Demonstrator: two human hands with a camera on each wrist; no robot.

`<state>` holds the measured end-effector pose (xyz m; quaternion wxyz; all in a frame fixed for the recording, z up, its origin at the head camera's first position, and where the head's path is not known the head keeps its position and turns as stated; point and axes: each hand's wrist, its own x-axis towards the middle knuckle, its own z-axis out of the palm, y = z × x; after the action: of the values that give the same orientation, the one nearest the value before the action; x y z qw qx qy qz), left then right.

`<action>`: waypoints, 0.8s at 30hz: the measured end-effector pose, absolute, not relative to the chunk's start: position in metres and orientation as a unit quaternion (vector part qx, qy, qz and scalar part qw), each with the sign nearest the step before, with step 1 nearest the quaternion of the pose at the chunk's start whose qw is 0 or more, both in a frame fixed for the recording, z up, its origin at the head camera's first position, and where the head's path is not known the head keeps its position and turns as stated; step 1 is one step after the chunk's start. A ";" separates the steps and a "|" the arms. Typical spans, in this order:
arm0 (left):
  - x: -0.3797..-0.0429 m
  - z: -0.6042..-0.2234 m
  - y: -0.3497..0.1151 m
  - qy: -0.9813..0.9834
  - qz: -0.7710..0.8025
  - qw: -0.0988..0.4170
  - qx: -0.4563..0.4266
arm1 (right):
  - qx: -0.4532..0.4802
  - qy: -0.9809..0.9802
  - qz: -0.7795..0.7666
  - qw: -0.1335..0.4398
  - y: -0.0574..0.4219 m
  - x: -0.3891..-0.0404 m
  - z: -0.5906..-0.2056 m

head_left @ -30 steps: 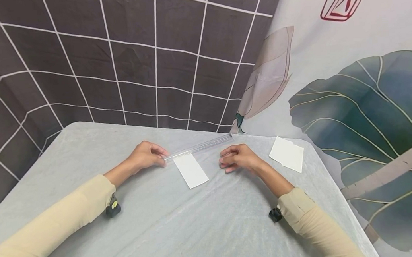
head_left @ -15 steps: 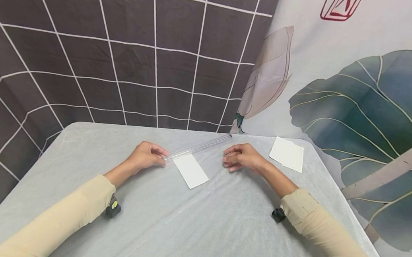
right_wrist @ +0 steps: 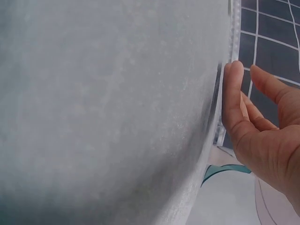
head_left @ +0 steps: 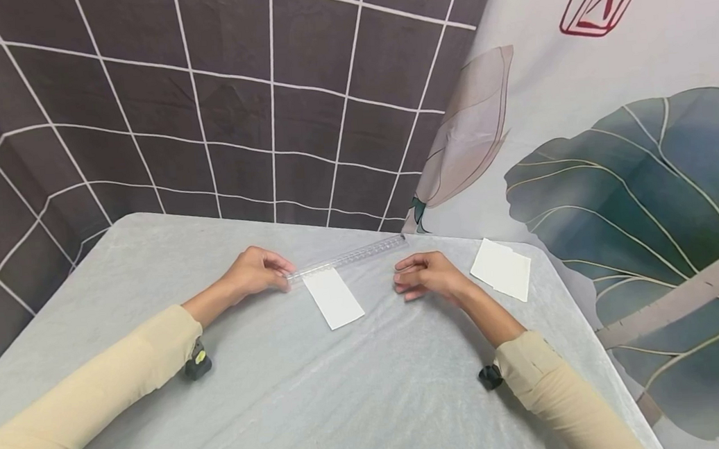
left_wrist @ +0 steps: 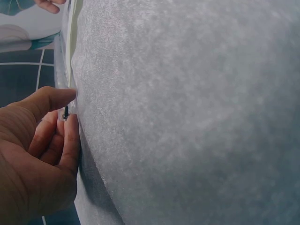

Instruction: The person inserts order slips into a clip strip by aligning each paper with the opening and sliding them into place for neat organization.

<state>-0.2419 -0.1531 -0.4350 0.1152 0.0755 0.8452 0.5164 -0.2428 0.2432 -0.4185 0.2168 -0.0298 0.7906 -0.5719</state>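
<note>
A clear plastic ruler (head_left: 364, 253) lies slantwise near the back of the table, across the top edge of a white paper rectangle (head_left: 335, 300). At the ruler's left end, my left hand (head_left: 255, 271) pinches it between thumb and fingers. The left wrist view shows the thumb and fingertips of that left hand (left_wrist: 47, 140) at the ruler's end. To the right of the paper, my right hand (head_left: 430, 275) hovers or rests low over the cloth, its fingers loosely bent around nothing. In the right wrist view, a gap separates the thumb and fingers of the right hand (right_wrist: 262, 126).
Overlapping white paper pieces (head_left: 502, 270) lie at the table's right, beyond my right hand. A pale grey cloth (head_left: 322, 408) covers the table. Behind it hangs a dark grid-patterned curtain (head_left: 226, 102), and a white leaf-printed one (head_left: 632, 184) hangs at the right.
My right hand has shifted slightly to the right, away from the white paper. The left hand, the ruler and the papers have stayed where they were.
</note>
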 end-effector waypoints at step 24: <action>-0.241 -0.433 -0.153 0.842 0.520 0.120 0.076 | -0.022 0.781 -0.583 0.225 0.252 -0.244 -0.417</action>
<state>-0.2405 -0.1528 -0.4329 0.1197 0.0758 0.8422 0.5203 -0.2443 0.2518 -0.4170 0.2253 -0.0222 0.7805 -0.5827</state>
